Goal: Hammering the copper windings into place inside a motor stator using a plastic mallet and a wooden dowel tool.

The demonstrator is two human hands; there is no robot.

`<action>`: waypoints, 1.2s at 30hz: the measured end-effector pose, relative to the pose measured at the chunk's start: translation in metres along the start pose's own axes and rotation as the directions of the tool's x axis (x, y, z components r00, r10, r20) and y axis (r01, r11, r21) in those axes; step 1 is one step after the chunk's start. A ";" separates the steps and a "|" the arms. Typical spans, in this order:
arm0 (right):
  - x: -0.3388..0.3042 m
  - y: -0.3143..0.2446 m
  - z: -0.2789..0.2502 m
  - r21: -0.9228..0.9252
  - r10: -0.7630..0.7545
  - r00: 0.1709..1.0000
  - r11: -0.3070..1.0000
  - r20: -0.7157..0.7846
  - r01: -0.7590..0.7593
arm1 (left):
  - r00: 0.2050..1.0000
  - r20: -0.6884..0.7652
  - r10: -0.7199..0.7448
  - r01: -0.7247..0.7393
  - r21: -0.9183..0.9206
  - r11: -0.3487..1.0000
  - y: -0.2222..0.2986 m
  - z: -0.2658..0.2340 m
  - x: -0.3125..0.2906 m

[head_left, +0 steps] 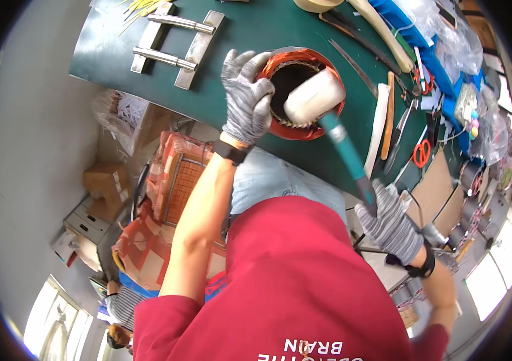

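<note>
A ring-shaped motor stator (297,132) with orange-red copper windings stands on the green table, its dark bore facing up. My left hand (247,99), in a grey glove, is closed against its left rim, the thumb bent over the edge. In my right hand (391,225), also gloved, is the end of the handle of a mallet (340,141) with a white head and a teal handle. The white head lies over the right part of the stator's opening. Whether it touches the windings I cannot tell.
A metal frame with two rollers (193,60) lies at the table's far left, beside yellow strips (141,11). Along the right are wooden sticks (388,114), red-handled scissors (422,153) and a blue rack (448,78) with plastic bags. A red-patterned chair (168,180) stands left of me.
</note>
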State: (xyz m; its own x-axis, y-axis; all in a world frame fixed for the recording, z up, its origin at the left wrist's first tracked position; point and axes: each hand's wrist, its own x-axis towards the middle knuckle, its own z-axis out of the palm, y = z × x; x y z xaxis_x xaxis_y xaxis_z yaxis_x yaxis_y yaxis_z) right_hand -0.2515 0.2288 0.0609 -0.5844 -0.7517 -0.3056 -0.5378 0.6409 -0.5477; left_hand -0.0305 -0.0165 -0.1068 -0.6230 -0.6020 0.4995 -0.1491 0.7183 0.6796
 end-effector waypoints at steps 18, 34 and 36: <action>0.026 -0.054 -0.056 -0.246 -0.123 0.989 0.959 0.078 0.139 | 0.997 -0.041 -0.063 0.067 0.111 0.992 0.005 -0.023 -0.001; -0.090 0.058 0.104 0.445 0.054 0.994 0.896 -0.094 -0.007 | 0.988 -0.092 -0.122 0.145 0.310 0.940 0.030 -0.005 -0.010; -0.062 0.056 0.120 0.500 -0.024 0.999 0.866 0.033 0.004 | 0.997 0.068 -0.035 0.018 0.247 0.969 0.041 -0.014 -0.026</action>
State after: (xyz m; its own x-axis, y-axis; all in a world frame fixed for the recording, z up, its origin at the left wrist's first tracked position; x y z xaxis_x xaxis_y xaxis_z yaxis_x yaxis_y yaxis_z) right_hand -0.1722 0.2931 -0.0447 -0.5505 -0.7719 -0.3180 -0.1649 0.4740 -0.8650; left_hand -0.0099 0.0237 -0.0845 -0.6681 -0.6019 0.4374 -0.3448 0.7714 0.5349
